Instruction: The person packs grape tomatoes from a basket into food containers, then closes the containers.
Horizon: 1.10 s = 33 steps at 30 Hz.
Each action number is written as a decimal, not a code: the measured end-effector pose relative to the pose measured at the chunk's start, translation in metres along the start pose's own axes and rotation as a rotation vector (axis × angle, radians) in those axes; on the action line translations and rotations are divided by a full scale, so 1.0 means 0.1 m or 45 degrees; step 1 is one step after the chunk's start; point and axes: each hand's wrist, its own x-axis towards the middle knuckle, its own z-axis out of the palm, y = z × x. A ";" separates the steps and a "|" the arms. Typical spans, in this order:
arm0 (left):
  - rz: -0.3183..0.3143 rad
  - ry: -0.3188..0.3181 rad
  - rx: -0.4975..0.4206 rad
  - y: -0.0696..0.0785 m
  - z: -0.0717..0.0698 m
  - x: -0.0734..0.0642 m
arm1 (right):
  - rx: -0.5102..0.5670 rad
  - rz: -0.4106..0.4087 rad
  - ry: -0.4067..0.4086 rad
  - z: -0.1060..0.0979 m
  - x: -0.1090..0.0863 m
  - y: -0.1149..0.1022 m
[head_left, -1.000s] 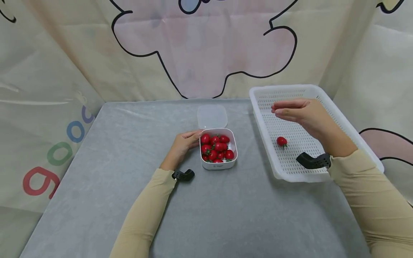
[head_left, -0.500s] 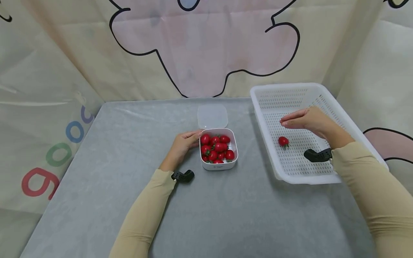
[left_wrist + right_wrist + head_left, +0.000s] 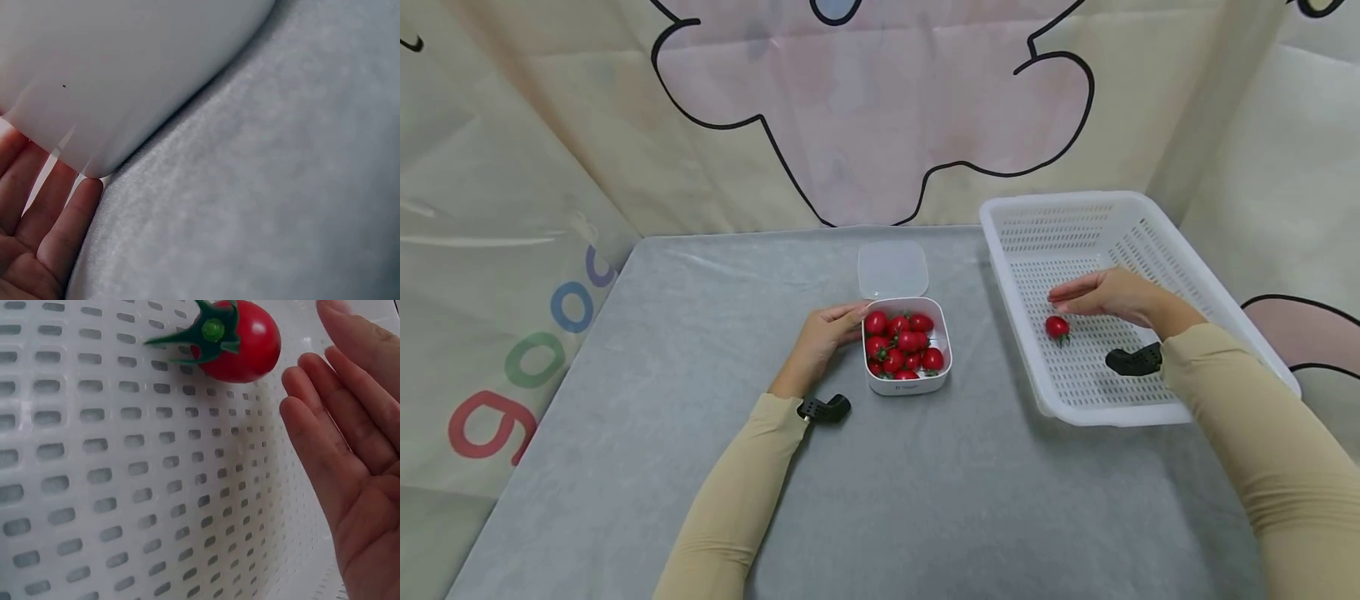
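A single cherry tomato (image 3: 1057, 327) with a green stem lies on the floor of the white perforated basket (image 3: 1037, 392). Just behind it hovers my right hand (image 3: 1116, 296), fingers extended and thumb apart. In the right wrist view the tomato (image 3: 250, 344) sits close to the fingertips, with a gap between. My left hand (image 3: 823, 342) rests at the left side of a small white square container (image 3: 910, 386) filled with several cherry tomatoes (image 3: 913, 342). The left wrist view shows straight fingers (image 3: 69, 225) touching the container's wall (image 3: 144, 62).
A translucent lid (image 3: 892, 268) lies flat on the grey tablecloth (image 3: 970, 508) behind the container. The basket stands at the table's right side with raised walls. Printed fabric (image 3: 880, 108) hangs along the back and sides.
My right hand has come down into the basket toward the tomato. My left hand and the container hold their place; the view has shifted slightly.
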 end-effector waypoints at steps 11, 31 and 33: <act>0.013 -0.008 0.013 -0.01 0.00 0.00 | -0.116 0.004 -0.058 0.04 0.00 0.01; 0.002 -0.009 0.020 -0.02 0.01 -0.01 | -0.216 0.041 -0.122 0.21 0.01 -0.15; 0.016 -0.001 0.017 -0.01 0.01 -0.01 | -0.216 0.021 -0.106 0.21 0.00 -0.17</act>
